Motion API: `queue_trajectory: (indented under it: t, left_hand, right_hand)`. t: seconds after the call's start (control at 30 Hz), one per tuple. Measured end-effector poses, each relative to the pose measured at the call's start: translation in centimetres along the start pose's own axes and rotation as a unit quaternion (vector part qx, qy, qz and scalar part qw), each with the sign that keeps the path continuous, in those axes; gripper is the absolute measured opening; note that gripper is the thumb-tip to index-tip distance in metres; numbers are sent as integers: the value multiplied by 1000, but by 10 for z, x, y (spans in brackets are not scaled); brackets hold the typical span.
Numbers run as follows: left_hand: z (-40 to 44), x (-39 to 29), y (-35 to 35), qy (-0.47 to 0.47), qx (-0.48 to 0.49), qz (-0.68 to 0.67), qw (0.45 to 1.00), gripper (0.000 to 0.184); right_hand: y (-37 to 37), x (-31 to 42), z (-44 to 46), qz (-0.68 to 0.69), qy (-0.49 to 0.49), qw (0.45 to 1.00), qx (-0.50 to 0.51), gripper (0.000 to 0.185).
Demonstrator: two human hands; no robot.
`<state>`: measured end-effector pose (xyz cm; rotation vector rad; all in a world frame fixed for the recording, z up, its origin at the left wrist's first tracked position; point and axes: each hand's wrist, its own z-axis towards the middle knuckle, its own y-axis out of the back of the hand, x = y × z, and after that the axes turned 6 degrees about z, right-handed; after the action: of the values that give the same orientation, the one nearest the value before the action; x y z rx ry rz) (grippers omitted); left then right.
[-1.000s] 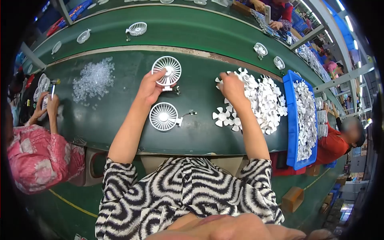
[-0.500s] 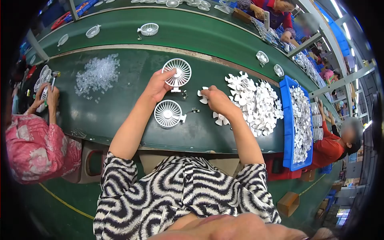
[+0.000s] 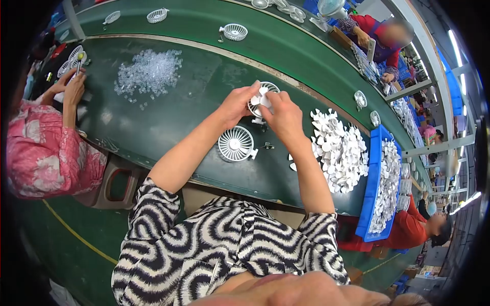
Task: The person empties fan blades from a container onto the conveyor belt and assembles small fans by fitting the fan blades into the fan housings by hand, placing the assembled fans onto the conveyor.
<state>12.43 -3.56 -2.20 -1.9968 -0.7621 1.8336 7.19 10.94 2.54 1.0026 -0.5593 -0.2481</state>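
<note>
My left hand [image 3: 239, 104] is closed on the left rim of a white round fan housing [image 3: 271, 86], held up over the bench. A white fan blade [image 3: 262, 97] sits at the middle of that housing, with my right hand [image 3: 283, 117] closed on it. Whether the blade is seated on the shaft I cannot tell, as fingers cover part of it. Just below my hands, a second slatted fan housing [image 3: 236, 143] lies on the green bench, a small wired part [image 3: 267, 146] beside it. To the right spreads a heap of loose white fan blades [image 3: 339, 153].
A blue tray [image 3: 375, 168] full of blades stands at the bench's right end. Clear small plastic pieces [image 3: 148, 72] lie in a pile at left. Beyond a raised ledge, a green conveyor belt [image 3: 199, 33] carries fan housings. Co-workers sit left, right and across.
My right hand has brought a fan blade from beside the heap over to the housing in my left hand. The view has turned, so the bench appears tilted.
</note>
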Motion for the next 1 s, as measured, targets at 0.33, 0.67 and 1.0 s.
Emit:
queue_trajectory:
  t: [0.33,0.67,1.0]
  left_hand:
    - [9,7,8,-128,-81,119,981,31]
    - [4,8,8,-141,-61,252,955,29]
    - [21,13,32,-155,-158,261,940,37]
  right_hand:
    - [-13,-14,8,40,61,986,-150,43]
    - [-20,-46,8,434,-207,869,118,27]
    - [-3,-153,39,528,-388,747,-108,35]
